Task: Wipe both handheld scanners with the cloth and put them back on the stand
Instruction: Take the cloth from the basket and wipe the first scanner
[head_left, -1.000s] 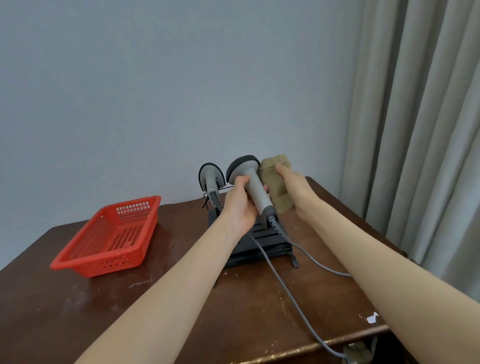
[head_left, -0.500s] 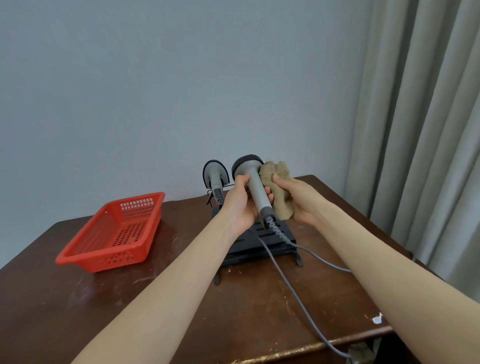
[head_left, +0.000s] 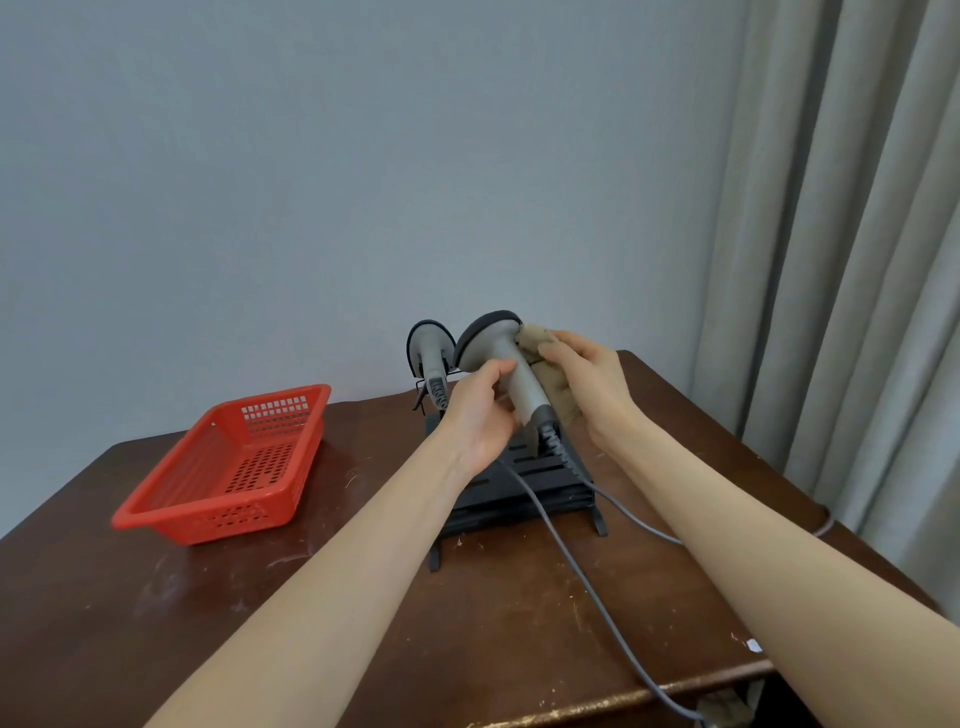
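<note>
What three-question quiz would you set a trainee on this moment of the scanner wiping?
1. True or false: the second scanner rests on the stand.
2. Which hand holds the cloth? A. left B. right C. neither
3. Fill in: the red basket lies to the ____ of the stand.

Key:
1. True.
2. B. The right hand presses the cloth against the held scanner, which the left hand grips by its handle.
3. Left.
</note>
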